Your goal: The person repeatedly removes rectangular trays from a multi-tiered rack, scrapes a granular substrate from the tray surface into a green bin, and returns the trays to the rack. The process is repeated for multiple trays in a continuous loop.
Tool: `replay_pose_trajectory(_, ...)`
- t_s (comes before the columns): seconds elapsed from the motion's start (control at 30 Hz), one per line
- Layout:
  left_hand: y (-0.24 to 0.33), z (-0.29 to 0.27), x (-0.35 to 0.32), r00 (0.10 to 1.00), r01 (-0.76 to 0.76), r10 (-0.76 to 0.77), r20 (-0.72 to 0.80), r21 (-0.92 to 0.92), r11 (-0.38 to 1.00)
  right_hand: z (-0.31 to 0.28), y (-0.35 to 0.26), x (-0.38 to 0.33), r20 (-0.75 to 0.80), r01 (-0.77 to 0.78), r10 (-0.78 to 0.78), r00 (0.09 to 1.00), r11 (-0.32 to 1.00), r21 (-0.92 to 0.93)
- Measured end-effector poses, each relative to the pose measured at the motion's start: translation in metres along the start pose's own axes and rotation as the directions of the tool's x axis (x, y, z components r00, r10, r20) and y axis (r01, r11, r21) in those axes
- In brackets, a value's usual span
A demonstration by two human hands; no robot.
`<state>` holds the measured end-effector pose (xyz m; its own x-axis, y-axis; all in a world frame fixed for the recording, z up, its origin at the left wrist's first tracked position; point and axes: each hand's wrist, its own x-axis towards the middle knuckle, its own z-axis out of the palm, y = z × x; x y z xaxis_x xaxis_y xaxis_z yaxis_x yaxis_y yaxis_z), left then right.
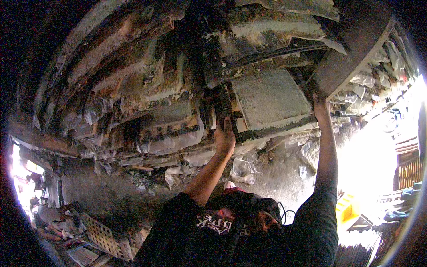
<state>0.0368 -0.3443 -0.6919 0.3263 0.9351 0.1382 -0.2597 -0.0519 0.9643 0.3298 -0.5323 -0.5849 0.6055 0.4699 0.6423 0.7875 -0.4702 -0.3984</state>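
Both arms reach up to the dirty, rusty underside point(147, 93) of a big machine or car that hangs over the person. The left hand point(224, 135) is pressed up against a dark, greasy metal part point(222, 104). Its fingers lie against that part, but it is too dark to tell if they grip it or just push on it. The right hand point(320, 109) is well apart from the left one. It is flat and open, and it touches the edge of a grey beam point(351, 53). Between the two hands sits a flat grey plate point(269, 98) with a rough, dusty face. Torn bits of clear plastic point(169, 142) hang down to the left of the left hand. More crumpled plastic point(369, 84) is stuck up to the right of the right hand. Below the hands lies dusty ground point(275, 173) with a clear bag point(242, 169) on it. Far down to the left of the left hand is a white crate with holes point(104, 236). Below the right arm is something yellow point(347, 209) in bright light.
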Motion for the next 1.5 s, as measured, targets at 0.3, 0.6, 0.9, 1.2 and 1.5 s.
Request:
replay_pose_trajectory(0.3, -0.017, -0.033, -0.053, 0.992, 0.037, -0.048, 0.116, 0.092, 0.995, -0.046, -0.011, -0.074, 0.282, -0.148, 0.19, 0.94, 0.976, -0.161)
replay_pose_trajectory(0.6, -0.015, -0.068, -0.073, 0.96, 0.224, -0.217, 0.178, -0.022, 0.974, -0.074, -0.08, -0.126, 0.295, -0.548, 0.501, 0.813, 0.831, 0.098)
replay_pose_trajectory(0.9, -0.034, -0.057, -0.007, 0.96, 0.118, -0.104, 0.26, -0.038, 0.992, -0.046, -0.047, -0.142, 0.298, -0.572, 0.5, 0.813, 0.78, 0.252)
replay_pose_trajectory(1.2, 0.032, -0.039, -0.025, 0.979, 0.08, -0.07, 0.192, -0.046, 0.996, -0.052, -0.062, -0.099, 0.34, -0.597, 0.498, 0.798, 0.727, 0.338)
replay_pose_trajectory(1.5, 0.023, -0.04, -0.032, 0.981, -0.045, 0.043, 0.19, 0.007, 0.999, -0.07, -0.062, -0.119, 0.272, -0.47, 0.409, 0.871, 0.854, 0.222)
